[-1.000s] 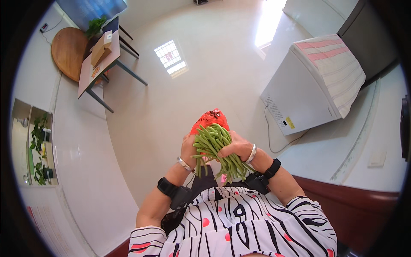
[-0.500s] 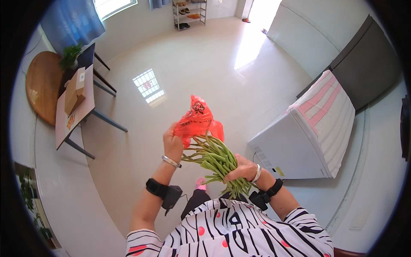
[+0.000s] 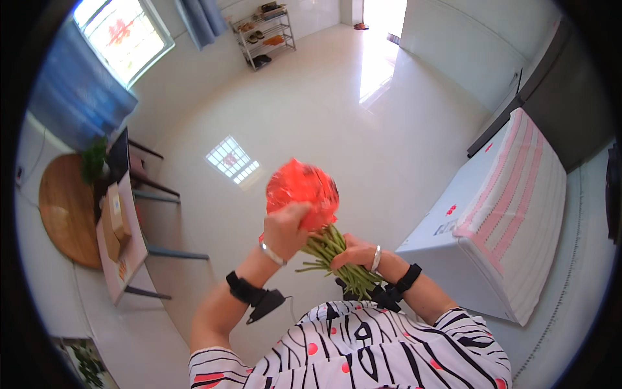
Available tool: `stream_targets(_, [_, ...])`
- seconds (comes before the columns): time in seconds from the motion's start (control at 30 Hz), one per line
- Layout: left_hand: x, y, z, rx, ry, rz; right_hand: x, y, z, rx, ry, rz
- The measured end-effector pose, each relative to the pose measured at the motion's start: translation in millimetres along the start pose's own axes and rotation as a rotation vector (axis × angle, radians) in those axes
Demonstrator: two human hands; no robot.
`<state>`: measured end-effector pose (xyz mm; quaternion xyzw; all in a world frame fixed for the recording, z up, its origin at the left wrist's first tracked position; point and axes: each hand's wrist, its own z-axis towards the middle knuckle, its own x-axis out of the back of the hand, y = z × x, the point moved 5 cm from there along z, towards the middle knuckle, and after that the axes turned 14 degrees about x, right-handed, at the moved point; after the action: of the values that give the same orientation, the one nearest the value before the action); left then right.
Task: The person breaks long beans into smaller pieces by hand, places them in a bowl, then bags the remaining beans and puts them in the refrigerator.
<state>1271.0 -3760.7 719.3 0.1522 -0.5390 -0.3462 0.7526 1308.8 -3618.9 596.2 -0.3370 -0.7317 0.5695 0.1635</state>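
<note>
Since half a second ago, the left hand [image 3: 287,228] has moved to the right, and the red plastic bag [image 3: 301,188], which was spread loosely, is now gathered into a rounder, puffed shape. The bundle of long green beans [image 3: 328,245] was more fanned out before; now its far end goes under the bag. The left hand is closed firmly on the bag; whether its fingers also press the beans, I cannot tell. The right hand [image 3: 353,253] is clamped around the middle of the bundle, with the near ends hanging out below it, toward the striped shirt [image 3: 363,347]. Bag and beans are held in the air, in front of the body, above the pale shiny floor [image 3: 324,123].

At the right stands a white appliance [image 3: 453,279], covered partly by a pink-striped cloth [image 3: 518,201]. At the left, a cardboard box [image 3: 115,223] lies on a table [image 3: 137,246]. Far away stands a shoe rack [image 3: 269,39].
</note>
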Motion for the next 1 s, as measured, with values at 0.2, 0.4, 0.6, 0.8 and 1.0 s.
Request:
stream_targets(0.2, [-8,-1,65,-0.122,-0.152,0.381,93,-67,47,0.206,0.226,0.520])
stream_targets(0.4, [-29,-19,140,-0.092,-0.139,0.398,161,-106,97,0.399,0.437,0.647])
stream_targets(0.6, [-39,-51,226,-0.166,0.001,0.340,231,-143,143,0.667,0.647,0.775])
stream_targets(0.8, [-57,-114,303,-0.276,-0.129,0.008,294,-176,190,0.773,0.552,0.907])
stream_targets(1.0, [-68,-146,385,-0.178,-0.233,-0.252,358,-188,232,0.727,0.639,1.102])
